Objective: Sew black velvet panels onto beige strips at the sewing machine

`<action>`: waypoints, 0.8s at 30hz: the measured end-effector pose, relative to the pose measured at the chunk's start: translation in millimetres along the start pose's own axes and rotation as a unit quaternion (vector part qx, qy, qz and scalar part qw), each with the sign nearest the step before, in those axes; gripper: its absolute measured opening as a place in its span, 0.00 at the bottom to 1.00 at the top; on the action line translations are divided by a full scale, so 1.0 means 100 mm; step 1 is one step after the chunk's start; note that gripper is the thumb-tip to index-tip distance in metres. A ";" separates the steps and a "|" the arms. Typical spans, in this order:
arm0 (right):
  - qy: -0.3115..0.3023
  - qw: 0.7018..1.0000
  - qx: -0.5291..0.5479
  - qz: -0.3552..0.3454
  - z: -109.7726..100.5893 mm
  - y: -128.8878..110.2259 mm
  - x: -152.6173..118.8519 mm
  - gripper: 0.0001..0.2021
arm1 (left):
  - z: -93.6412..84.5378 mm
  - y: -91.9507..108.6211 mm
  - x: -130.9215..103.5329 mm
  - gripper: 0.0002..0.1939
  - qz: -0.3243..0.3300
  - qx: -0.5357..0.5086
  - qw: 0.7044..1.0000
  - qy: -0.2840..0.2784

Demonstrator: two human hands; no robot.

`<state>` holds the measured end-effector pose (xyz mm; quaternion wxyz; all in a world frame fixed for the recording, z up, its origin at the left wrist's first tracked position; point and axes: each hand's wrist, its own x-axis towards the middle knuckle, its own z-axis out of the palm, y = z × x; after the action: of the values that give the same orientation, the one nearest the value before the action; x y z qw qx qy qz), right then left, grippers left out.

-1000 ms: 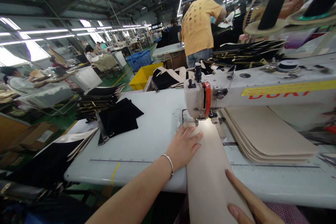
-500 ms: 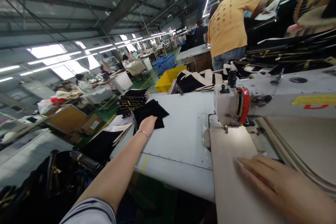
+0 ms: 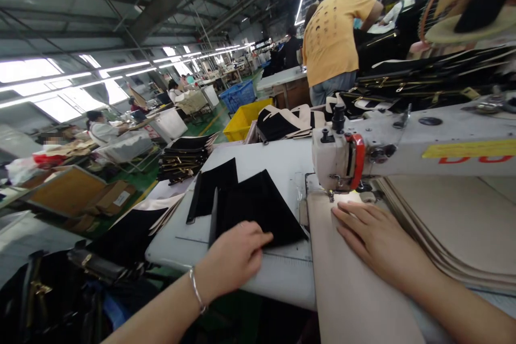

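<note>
- The long, smooth beige strip (image 3: 350,290) lies on the table with its far end at the presser foot; most of its length is on the near side of the needle, so little of it seems to have been worked. No stitching can be made out.
- The black, four-sided fabric panel (image 3: 262,207) is just left of the strip, not laid on it; the two look unjoined. It is matte, with a stiffer dark grey band along its left edge and one corner pointing towards the strip.
- The left hand (image 3: 234,258) appears to pinch the panel's near edge, index finger on top; the thumb's contact is hard to see.
- The right hand (image 3: 371,234) rests flat on the strip near the needle, fingers extended, pressing rather than grasping.
- The white sewing machine (image 3: 336,156) with a red guard stands over the strip's far end.
- A second black fabric piece (image 3: 217,183) lies on the white table (image 3: 278,158) behind the panel, apparently untouched.
- Rounded beige panels (image 3: 451,215) are stacked beneath the machine's arm, right of the strip.
</note>
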<state>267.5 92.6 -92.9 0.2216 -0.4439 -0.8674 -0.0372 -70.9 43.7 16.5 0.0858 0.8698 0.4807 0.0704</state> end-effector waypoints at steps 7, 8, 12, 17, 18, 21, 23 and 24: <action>-0.001 1.000 0.007 0.008 -0.05 -0.04 0.01 0.20 | 0.46 -0.35 1.01 0.20 -0.171 0.034 0.979 0.105; -0.002 1.000 0.006 0.008 -0.06 -0.04 0.02 0.20 | 0.48 -0.46 1.15 0.20 -0.197 0.042 0.974 0.106; -0.002 1.000 0.007 0.010 -0.07 -0.06 0.03 0.19 | 0.54 -0.58 1.36 0.11 -0.177 0.020 0.980 0.092; -0.003 1.000 0.016 0.014 -0.08 -0.06 0.03 0.19 | 0.48 -0.41 1.14 0.07 -0.129 -0.013 0.986 0.110; -0.003 1.000 0.018 0.015 -0.08 -0.06 0.03 0.19 | 0.40 -0.40 1.09 0.08 -0.127 -0.022 0.983 0.131; -0.003 1.000 0.020 0.011 -0.07 -0.05 0.03 0.20 | -0.10 -0.41 0.90 0.12 -0.118 -0.050 0.971 0.204; -0.001 1.000 0.018 0.011 -0.06 -0.05 0.03 0.20 | -0.52 -0.40 0.78 0.16 -0.113 -0.059 0.968 0.218; 0.000 1.000 0.016 0.011 -0.06 -0.05 0.03 0.20 | -0.69 -0.38 0.72 0.18 -0.111 -0.063 0.971 0.203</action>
<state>264.1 89.9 -86.0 0.2289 -0.4500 -0.8629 -0.0203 -78.7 130.6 78.8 0.0480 0.7716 0.5759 0.2660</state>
